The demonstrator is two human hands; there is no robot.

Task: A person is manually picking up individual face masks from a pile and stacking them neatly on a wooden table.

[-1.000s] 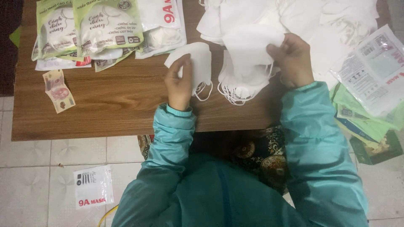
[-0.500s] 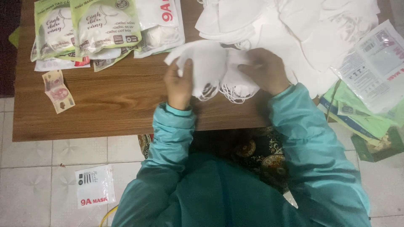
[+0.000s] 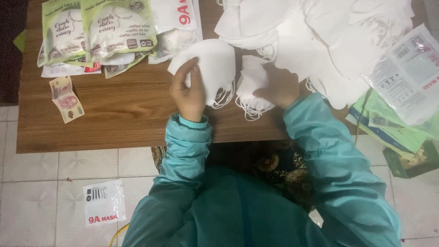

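My left hand [image 3: 188, 90] grips a stack of white face masks [image 3: 211, 65] by its lower edge, lifted a little over the wooden table [image 3: 123, 114]; their ear loops hang below. My right hand [image 3: 277, 84] rests on a second small pile of white masks [image 3: 250, 83] lying on the table just to the right, fingers curled over it. Both arms are in teal sleeves. A big heap of loose white masks [image 3: 320, 32] fills the table's far right.
Green and white sealed mask packets [image 3: 103, 32] lie at the far left. A banknote [image 3: 66, 98] sits near the left edge. Flat empty packets [image 3: 407, 77] are stacked at the right. One white packet [image 3: 104, 202] lies on the tiled floor.
My right hand has come left from the heap and now presses on the small pile. The stack in my left hand looks thicker and sits higher than before.
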